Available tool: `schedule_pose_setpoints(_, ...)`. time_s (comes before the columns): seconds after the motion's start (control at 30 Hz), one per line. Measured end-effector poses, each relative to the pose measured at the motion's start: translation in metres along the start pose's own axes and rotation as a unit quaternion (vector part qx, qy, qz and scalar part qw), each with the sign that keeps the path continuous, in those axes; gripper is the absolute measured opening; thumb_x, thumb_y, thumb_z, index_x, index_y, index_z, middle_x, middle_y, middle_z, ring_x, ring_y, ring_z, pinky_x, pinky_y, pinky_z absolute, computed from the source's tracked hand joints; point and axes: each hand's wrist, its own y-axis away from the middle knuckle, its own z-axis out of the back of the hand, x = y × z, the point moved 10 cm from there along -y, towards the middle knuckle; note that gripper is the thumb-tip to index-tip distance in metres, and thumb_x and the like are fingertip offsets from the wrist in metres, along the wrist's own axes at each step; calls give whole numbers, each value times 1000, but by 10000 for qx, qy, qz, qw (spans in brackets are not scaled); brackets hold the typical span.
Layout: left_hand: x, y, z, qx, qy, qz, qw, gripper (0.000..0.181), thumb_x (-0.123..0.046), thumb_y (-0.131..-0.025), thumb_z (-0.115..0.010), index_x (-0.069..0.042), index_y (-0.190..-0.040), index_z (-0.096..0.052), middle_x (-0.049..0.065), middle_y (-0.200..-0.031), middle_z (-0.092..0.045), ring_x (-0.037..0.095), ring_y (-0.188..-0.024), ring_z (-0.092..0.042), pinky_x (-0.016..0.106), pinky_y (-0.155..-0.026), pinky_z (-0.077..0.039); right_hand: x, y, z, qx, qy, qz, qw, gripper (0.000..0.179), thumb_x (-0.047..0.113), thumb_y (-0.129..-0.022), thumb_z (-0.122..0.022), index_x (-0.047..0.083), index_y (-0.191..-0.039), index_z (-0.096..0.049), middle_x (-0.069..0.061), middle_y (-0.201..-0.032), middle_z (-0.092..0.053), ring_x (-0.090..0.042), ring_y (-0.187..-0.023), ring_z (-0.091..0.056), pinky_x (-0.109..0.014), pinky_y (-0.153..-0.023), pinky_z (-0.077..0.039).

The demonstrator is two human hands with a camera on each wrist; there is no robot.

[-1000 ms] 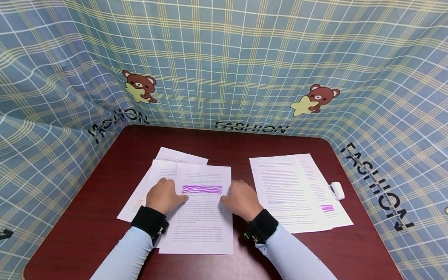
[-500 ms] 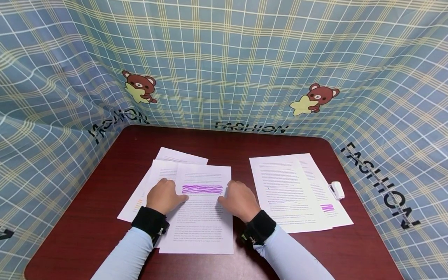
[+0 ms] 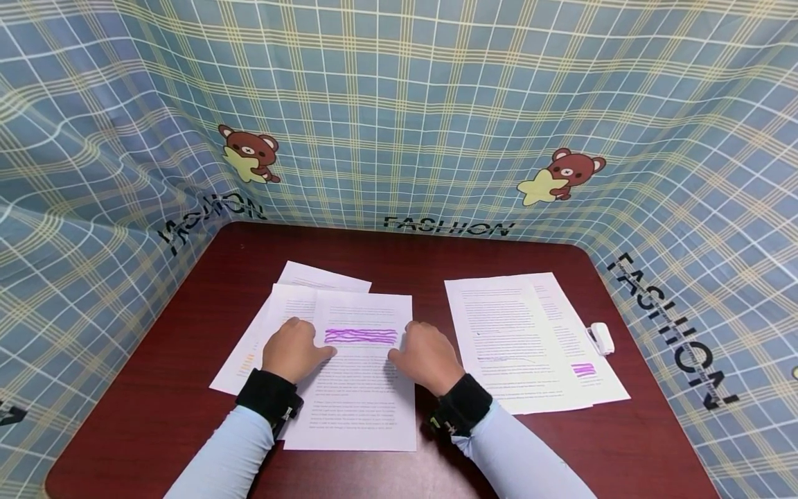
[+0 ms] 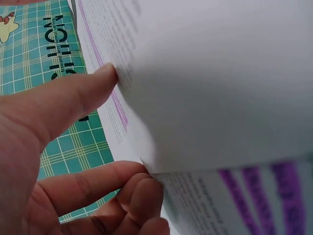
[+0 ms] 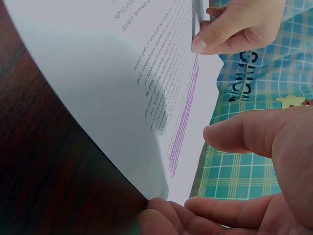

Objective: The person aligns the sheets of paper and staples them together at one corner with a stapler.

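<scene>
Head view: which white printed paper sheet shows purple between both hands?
The left group's topmost sheet; the other visible purple is low on the rightmost sheet.

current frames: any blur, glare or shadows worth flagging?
Head: faint sheen on the table at the near edge, print too small to read; left wrist: print near the top blurred, broad grey shadow across the paper; right wrist: large shadow on the paper, table very dark at left.

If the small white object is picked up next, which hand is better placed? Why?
Probably the right hand: it is nearer the small white object, which lies on that side; the left hand is farther.
</scene>
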Motion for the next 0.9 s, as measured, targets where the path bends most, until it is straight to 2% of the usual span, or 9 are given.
schedule_pose_setpoints(0.33, 0, 0, 0, 12, 24, 35, 10000, 49, -40, -75, -91, 0, -98, -79, 15, -91, -66, 23, -73, -59, 42, -63, -50, -1, -2, -1, -15, 55, 20, 10000, 30, 32, -84, -77, 9, -77, -59, -2, -63, -48, -16, -52, -43, -32, -45, -32)
schedule_pose_setpoints(0.57, 1, 0, -1, 2, 271, 169, 9995, 24, -31, -78, -89, -11, -85, -78, 9, -88, -66, 23, -75, -60, 41, -62, -48, -1, -1, 1, -57, -8, 0, 10000, 30, 31, -83, -77, 10, -74, -58, -2, -63, -47, -16, -52, -43, -33, -45, -31)
schedule_pose_setpoints(0.67, 1, -1, -3, 33, 291, 178, 9994, 35, -30, -78, -90, -4, -96, -77, 15, -95, -65, 26, -74, -63, 44, -63, -51, 0, -1, 2, -43, -2, 6, 10000, 29, 31, -84, -77, 9, -78, -60, -2, -64, -48, -16, -53, -44, -33, -45, -32)
schedule_pose_setpoints(0.77, 3, -1, -4, 125, 244, 200, 9994, 55, -34, -76, -92, 7, -107, -73, 23, -98, -59, 27, -68, -60, 43, -59, -49, 0, -1, 1, -36, 20, 43, 10000, 29, 32, -84, -77, 7, -82, -63, -3, -65, -50, -17, -54, -45, -33, -46, -33)
schedule_pose_setpoints(0.9, 5, -1, -6, 285, 205, 232, 9991, 55, -37, -76, -91, 9, -99, -72, 24, -95, -56, 25, -64, -53, 40, -55, -43, 1, -1, 2, -32, -16, 79, 10000, 30, 31, -84, -78, 5, -85, -65, -4, -65, -51, -17, -55, -45, -32, -48, -34)
